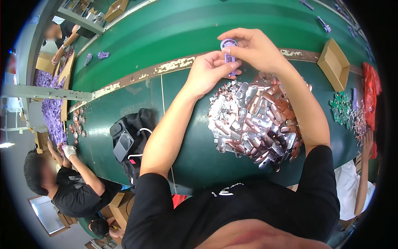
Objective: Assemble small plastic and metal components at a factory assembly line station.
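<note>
A purple plastic housing (229,62), long and narrow with a round ring at its top end, is held upright between my two hands. My left hand (209,71) pinches its lower part, while my right hand (253,48) grips it near the ring, thumb across the front. Fingers cover much of the housing, so its inner details are hard to make out. Just below my hands lies a big heap of shiny covers (259,120), brown and silver, long and rounded. Small clear and metallic pieces (224,99) are gathered along the heap's left side.
Behind the table runs a green conveyor belt (166,45) carrying purple parts (323,25). An open cardboard box (333,66) stands right, near green circuit boards (340,108). A black bag (141,124) with a phone (123,145) lies left. Co-workers sit at both sides.
</note>
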Demonstrator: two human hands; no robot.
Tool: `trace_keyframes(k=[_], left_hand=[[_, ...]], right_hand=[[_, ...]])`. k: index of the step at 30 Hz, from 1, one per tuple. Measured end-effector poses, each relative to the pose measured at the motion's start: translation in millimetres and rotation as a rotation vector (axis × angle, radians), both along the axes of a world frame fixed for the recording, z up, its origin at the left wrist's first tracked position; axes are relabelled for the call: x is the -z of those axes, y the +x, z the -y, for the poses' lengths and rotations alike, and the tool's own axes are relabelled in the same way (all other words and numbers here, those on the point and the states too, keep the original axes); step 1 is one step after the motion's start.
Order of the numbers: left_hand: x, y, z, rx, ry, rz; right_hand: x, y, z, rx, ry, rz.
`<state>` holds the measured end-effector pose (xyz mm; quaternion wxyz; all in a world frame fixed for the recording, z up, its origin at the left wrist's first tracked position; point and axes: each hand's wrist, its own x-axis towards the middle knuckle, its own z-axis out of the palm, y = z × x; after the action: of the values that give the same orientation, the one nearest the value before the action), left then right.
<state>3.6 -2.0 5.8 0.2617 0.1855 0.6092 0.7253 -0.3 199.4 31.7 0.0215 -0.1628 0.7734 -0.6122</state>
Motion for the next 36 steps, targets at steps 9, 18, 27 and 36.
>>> trace_keyframes(k=[9,18,27,36], left_hand=[[10,3,-9,-0.144,0.068,0.023],[9,9,-15,-0.237,-0.307,-0.236],[2,8,-15,-0.242,-0.180,-0.186],[7,6,-14,-0.369,-0.030,-0.111]], right_hand=[[-11,6,2,0.004,0.051,-0.088],[-28,15,2,0.126,0.271,-0.164],[-22,5,-4,0.187,0.146,-0.053],[17,-31,-59,0.373,-0.482,0.287]])
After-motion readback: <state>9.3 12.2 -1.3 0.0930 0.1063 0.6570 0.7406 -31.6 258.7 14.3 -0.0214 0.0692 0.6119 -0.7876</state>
